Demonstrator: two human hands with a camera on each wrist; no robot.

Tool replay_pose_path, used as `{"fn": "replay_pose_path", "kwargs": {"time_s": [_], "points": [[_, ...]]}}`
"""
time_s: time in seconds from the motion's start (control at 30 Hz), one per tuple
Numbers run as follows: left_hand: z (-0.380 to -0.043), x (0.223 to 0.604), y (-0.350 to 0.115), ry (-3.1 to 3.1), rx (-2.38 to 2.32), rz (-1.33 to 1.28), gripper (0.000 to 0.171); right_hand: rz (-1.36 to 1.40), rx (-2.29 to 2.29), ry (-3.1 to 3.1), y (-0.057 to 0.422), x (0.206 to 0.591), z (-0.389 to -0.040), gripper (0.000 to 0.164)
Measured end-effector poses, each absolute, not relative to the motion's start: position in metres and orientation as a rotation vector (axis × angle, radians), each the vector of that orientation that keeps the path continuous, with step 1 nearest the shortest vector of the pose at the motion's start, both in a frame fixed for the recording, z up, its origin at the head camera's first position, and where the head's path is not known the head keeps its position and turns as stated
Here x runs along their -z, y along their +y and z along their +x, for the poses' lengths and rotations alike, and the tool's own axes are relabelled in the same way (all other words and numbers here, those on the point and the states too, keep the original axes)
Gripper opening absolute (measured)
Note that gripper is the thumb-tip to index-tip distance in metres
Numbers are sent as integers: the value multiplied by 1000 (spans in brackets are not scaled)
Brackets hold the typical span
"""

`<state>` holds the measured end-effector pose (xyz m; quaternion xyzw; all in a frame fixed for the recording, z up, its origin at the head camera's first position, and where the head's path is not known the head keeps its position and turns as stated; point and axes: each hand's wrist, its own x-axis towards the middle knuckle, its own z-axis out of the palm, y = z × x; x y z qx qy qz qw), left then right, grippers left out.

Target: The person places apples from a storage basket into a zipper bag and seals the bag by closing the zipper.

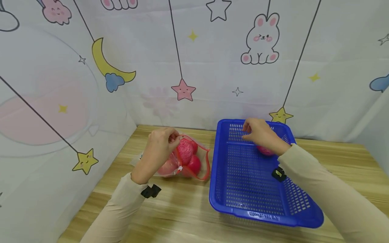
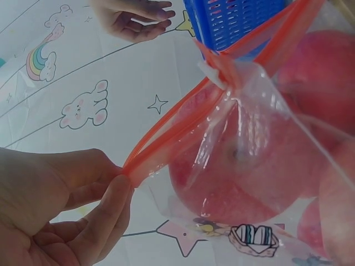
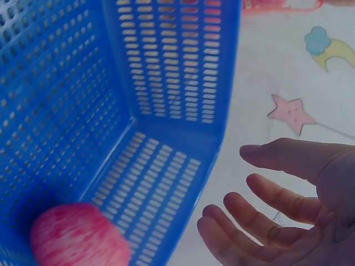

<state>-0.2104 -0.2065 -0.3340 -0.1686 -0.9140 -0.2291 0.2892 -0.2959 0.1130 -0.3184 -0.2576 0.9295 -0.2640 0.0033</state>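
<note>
My left hand [image 1: 159, 143] pinches the red zip edge of a clear plastic zip bag [image 2: 244, 100] between thumb and forefinger. Several round pink-red fruits, apple-like [image 1: 194, 164], lie inside the bag, whose mouth gapes toward the right. One fruit in it wears a pink foam net [image 1: 184, 152]. Above the far part of a blue plastic basket [image 1: 217, 162], my right hand [image 1: 261, 131] hovers with loosely bent fingers and holds nothing. A streaky pink-red fruit [image 3: 80, 238] sits in the basket's far right corner, partly hidden by that hand in the head view.
Bag and basket stand side by side on a wood-grain table [image 1: 182, 209]. A white cloth backdrop [image 1: 212, 67] with cartoon prints hangs right behind the table, and another printed sheet [image 1: 45, 111] closes the left side. The basket's raised rim stands between the hands.
</note>
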Motion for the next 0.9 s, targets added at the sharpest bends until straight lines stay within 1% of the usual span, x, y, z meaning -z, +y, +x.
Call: {"fn": "replay_pose_path", "kwargs": {"time_s": [0.27, 0.53, 0.77, 0.9], "points": [[-210, 334, -206, -2438, 603, -475, 8, -680, 640, 2915, 140, 331, -311, 29], [-209, 336, -207, -2430, 606, -475, 10, -627, 514, 2929, 153, 339, -315, 30], [-209, 337, -207, -2428, 606, -480, 11, -557, 411, 2937, 164, 345, -315, 44], [-210, 337, -207, -2423, 600, -483, 11, -552, 386, 2973, 169, 347, -315, 44]]}}
